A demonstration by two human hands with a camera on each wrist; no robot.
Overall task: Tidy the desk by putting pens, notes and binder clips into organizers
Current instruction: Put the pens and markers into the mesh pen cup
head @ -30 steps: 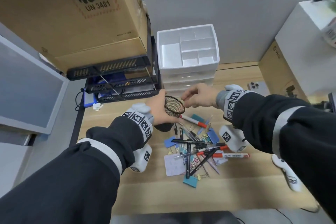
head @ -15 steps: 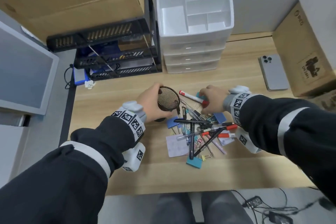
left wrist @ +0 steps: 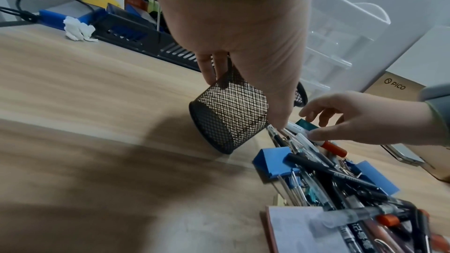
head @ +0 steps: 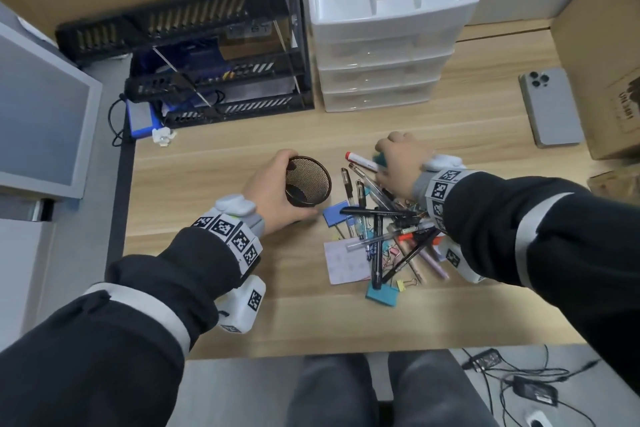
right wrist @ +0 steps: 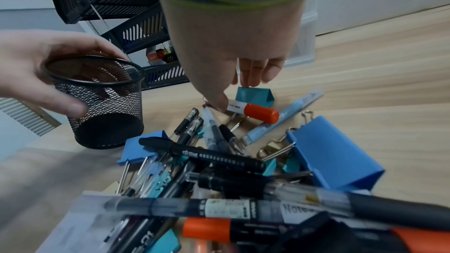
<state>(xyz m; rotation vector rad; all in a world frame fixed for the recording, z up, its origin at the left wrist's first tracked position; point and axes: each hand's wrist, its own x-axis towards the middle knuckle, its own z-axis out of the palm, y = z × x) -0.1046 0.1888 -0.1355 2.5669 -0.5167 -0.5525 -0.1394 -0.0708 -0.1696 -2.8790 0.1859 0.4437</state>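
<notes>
My left hand (head: 273, 189) grips a black mesh pen cup (head: 307, 181), thumb on the near wall and fingers round the far side; the cup (right wrist: 102, 101) stands on the desk with nothing visible inside. A pile of pens, binder clips and notes (head: 388, 236) lies to its right. My right hand (head: 398, 163) is over the pile's far end. Its thumb touches a white marker with a red cap (right wrist: 253, 110), and its loosely bent fingers hover at a teal binder clip (right wrist: 255, 94). A large blue binder clip (right wrist: 333, 153) lies nearer.
A white drawer organizer (head: 391, 55) with open top compartments stands at the back. A black mesh tray rack (head: 207, 45) is to its left. A phone (head: 550, 107) and a cardboard box (head: 602, 62) lie at the right. A monitor (head: 38, 114) stands left of the desk.
My right hand has dropped from beside the cup's rim down onto the marker. My left hand has brought the tilted cup down to stand on the desk. The head view has tipped downward.
</notes>
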